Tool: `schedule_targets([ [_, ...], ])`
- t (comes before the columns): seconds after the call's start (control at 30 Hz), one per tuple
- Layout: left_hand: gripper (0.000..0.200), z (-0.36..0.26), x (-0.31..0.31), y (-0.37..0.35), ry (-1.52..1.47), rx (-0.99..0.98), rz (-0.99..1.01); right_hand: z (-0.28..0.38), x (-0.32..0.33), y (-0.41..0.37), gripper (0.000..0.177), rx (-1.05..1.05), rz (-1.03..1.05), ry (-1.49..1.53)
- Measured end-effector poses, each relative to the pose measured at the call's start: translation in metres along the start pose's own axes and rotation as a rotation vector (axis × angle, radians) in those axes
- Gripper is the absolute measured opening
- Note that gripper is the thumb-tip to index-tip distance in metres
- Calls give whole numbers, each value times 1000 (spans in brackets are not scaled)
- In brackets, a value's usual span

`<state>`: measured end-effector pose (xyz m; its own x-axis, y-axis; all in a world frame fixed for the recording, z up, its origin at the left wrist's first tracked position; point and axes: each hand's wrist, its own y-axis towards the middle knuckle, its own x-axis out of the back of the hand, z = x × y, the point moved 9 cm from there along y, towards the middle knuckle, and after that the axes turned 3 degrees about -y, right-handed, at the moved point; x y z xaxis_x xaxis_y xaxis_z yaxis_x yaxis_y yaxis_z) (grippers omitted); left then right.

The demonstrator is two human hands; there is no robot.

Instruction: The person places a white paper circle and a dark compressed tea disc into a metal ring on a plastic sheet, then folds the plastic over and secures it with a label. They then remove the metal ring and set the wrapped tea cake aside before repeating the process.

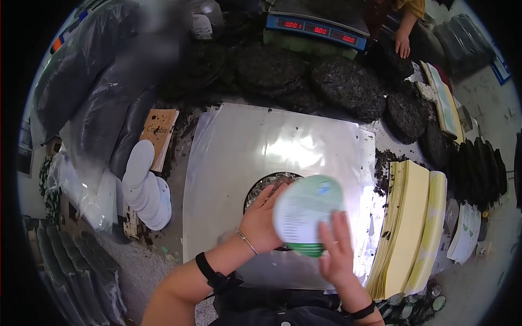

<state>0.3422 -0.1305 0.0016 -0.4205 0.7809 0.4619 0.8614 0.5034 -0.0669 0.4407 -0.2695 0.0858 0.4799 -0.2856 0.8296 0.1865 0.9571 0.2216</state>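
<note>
A green and white printed round label, slightly blurred, is tilted over the middle of the work surface. My right hand grips it at its lower right edge, with fingers lying over the printed face. Partly behind the label, my left hand has its fingers stretched out over a dark-rimmed round window full of shredded-looking material. That window sits in a stack of shiny clear plastic sheets or bags. The label hides part of my left hand and much of the window.
Dark pressed round cakes line the back. Behind them stands a scale with red digits, near another person's hand. White oval cards lie left, beside a brown "Capable" booklet. Yellow paper stacks stand right.
</note>
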Motion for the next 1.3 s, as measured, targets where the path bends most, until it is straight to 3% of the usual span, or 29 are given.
schedule_targets([
  [0.03,70,-7,5,0,128,23,62,12,-22,7,85,-12,93,16],
  [0.1,61,-7,5,-1,249,36,133,13,-45,14,85,-31,164,-75],
  [0.13,58,-4,3,0,-262,68,63,13,-51,17,85,-34,235,-143],
  [0.23,54,-2,8,0,-230,111,71,22,-36,31,84,-39,365,-221],
  [0.3,53,-15,26,4,-130,37,-7,26,-21,57,82,-30,422,-228],
  [0.33,53,-19,34,5,-78,3,-52,30,-17,83,76,19,333,-102],
  [0.43,52,-16,50,-13,27,-39,-124,7,-78,108,72,42,235,-161],
  [0.5,54,-20,63,-36,213,-366,-112,5,-81,105,72,49,228,-180],
  [0.57,58,-24,82,-56,408,-338,-124,9,-85,108,72,32,197,-187],
  [0.67,67,-14,60,-69,518,-273,171,35,-104,107,75,78,267,-354],
  [0.7,67,-12,60,-69,517,-242,144,40,-109,104,75,115,284,-345],
  [0.77,63,-18,68,-66,423,-392,81,43,-118,105,72,160,302,-335],
  [0.8,48,-12,77,-65,168,-377,87,44,-119,102,72,211,295,-389],
  [0.83,48,-1,73,-68,180,-380,73,47,-117,101,72,227,284,-391],
  [0.87,41,45,95,-64,-316,-59,-229,48,-114,101,72,222,277,-329],
  [0.93,24,66,118,-58,-576,124,-735,50,-114,103,71,193,239,-268],
  [0.97,26,72,90,-32,-435,28,-784,61,-113,101,64,193,237,-265],
  [1.03,30,77,86,-17,-559,122,-627,83,-123,79,58,295,364,-337],
  [1.07,30,75,94,-14,-559,105,-633,84,-128,61,57,324,500,-134],
  [1.1,31,76,90,-15,-452,168,-560,72,-110,50,57,325,504,-138],
  [1.17,33,81,84,-18,-333,219,-479,72,-89,7,63,302,1057,648],
  [1.2,38,86,77,-6,-376,147,-423,75,-88,14,63,313,1039,631],
  [1.27,54,75,56,12,-558,90,-384,65,-78,43,67,256,620,145],
  [1.3,59,12,51,12,-549,-1,-201,65,-84,36,67,229,600,137],
])
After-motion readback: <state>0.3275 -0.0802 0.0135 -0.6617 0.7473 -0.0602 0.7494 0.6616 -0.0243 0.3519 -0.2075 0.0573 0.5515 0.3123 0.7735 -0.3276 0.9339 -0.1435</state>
